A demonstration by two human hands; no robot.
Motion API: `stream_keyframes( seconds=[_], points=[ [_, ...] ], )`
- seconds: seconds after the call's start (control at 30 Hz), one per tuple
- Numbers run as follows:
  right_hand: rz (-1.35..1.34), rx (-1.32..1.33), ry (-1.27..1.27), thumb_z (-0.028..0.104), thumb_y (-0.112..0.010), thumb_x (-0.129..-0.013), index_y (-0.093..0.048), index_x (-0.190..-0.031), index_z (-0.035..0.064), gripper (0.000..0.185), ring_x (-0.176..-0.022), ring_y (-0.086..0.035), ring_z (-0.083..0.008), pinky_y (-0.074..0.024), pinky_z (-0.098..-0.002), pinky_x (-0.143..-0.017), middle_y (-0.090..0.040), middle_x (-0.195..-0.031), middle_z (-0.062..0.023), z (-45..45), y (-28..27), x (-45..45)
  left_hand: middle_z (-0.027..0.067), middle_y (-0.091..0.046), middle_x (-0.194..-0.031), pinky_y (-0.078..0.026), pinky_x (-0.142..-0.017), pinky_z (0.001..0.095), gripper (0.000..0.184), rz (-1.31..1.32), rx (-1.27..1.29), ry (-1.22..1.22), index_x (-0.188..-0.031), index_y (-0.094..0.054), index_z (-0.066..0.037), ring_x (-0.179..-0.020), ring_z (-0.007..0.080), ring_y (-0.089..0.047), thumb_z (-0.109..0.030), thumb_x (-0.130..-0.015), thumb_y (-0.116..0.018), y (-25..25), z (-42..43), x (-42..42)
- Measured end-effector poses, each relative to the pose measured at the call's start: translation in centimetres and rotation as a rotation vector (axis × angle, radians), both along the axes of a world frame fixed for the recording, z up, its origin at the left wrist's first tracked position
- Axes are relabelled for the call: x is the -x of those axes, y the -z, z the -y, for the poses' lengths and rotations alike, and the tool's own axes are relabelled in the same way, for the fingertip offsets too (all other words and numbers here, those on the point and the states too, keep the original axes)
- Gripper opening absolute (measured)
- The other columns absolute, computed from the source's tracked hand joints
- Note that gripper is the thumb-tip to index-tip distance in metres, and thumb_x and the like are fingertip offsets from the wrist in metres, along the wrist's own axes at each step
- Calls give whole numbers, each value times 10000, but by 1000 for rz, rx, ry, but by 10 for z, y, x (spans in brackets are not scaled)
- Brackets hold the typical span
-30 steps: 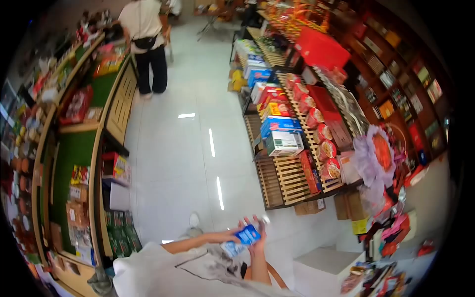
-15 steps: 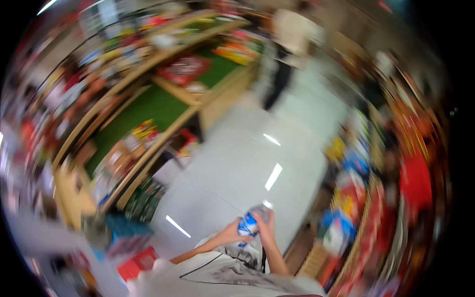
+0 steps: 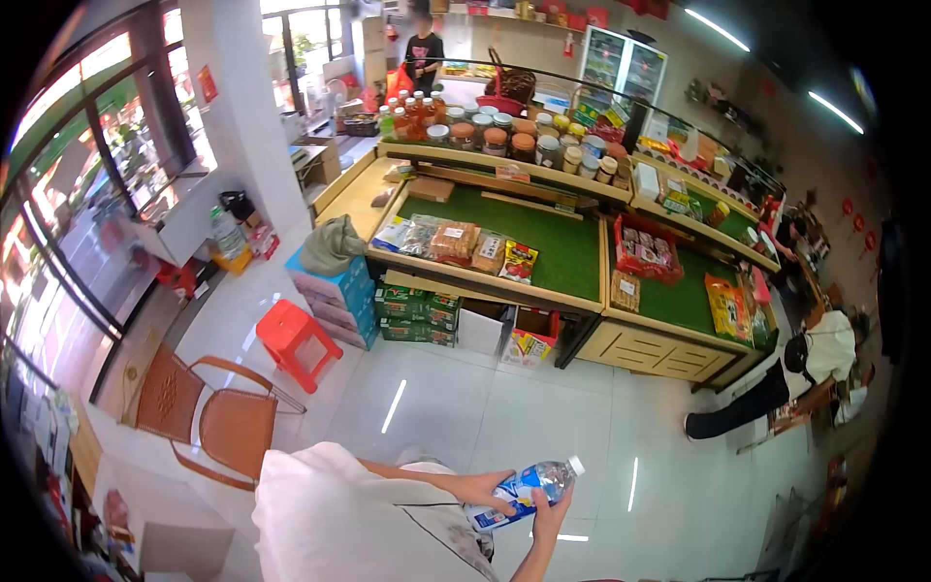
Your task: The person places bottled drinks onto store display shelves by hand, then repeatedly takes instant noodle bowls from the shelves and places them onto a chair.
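In the head view, a clear plastic bottle (image 3: 524, 491) is held aslant between both hands, its white cap (image 3: 576, 466) at the end nearer the right hand (image 3: 551, 508). The blue label (image 3: 522, 488) is gripped by the left hand (image 3: 488, 491) toward the base; both hands are clamped on the bottle, probably so that weight is shared and slipping on smooth plastic is avoided. Beyond the bottle, a wooden display stand (image 3: 669, 351) is lined with green, turf-like matting (image 3: 572, 262), perhaps to keep packets (image 3: 454, 242) from sliding. Farther beyond the bottle, rounded jars (image 3: 495, 143) are ranked in rows, likely for easy viewing. Left of the bottle, a red stool (image 3: 284, 328) and a brown chair (image 3: 235, 427) are set on glossy floor tiles (image 3: 504, 407).
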State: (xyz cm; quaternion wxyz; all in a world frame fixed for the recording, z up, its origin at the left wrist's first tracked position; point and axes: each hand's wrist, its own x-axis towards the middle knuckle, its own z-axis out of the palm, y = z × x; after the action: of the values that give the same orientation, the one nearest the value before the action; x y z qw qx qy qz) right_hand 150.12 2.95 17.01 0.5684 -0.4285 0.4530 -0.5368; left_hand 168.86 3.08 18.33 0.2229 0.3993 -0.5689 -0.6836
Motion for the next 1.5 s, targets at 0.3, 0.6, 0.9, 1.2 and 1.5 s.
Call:
stream_keyframes(
  seconds=[0.3, 0.6, 0.9, 1.2, 1.5],
  points=[
    [-73, 85, -270, 159, -746, -656, -415, -1147, 29, 607, -904, -525, -166, -441, -285, -788, -507, -1017, -82, 42, -44, 54, 174, -548, -1066, -455, -803, 310, 774, 73, 55, -124, -1221, -338, 35, -958, 228, -554, -400, -694, -701, -8, 5, 58],
    [-156, -35, -226, 160, -738, -653, -419, -1172, 19, 625, -883, -529, -168, -441, -276, -782, -529, -978, -79, 114, -4, 166, 144, -549, -1070, -451, -794, 283, 783, -64, -136, -136, -1258, -325, 26, -943, 193, -553, -419, -719, -678, 28, 73, 172],
    [-80, -214, -368, 118, -699, -670, -384, -1239, 17, 659, -947, -539, -204, -446, -304, -824, -520, -1066, -104, 190, 20, 292, 140, -560, -1037, -447, -789, 298, 747, -72, -134, -161, -1188, -391, 32, -933, 203, -552, -445, -698, -689, 33, 140, 282],
    [-87, -51, -458, 136, -769, -582, -314, -1248, 18, 815, -968, -513, -206, -444, -316, -832, -455, -1068, -100, 195, 25, 383, 159, -566, -1018, -470, -742, 301, 751, 76, -23, -239, -1216, -365, 9, -902, 213, -573, -396, -681, -702, 32, 137, 382],
    [-78, 62, -208, 107, -773, -604, -337, -1207, 31, 748, -959, -514, -203, -448, -328, -828, -480, -1046, -101, 156, 10, 583, 163, -561, -985, -435, -767, 313, 706, 19, 104, -118, -1182, -395, 25, -905, 224, -543, -385, -692, -697, 29, 131, 583]
  ],
)
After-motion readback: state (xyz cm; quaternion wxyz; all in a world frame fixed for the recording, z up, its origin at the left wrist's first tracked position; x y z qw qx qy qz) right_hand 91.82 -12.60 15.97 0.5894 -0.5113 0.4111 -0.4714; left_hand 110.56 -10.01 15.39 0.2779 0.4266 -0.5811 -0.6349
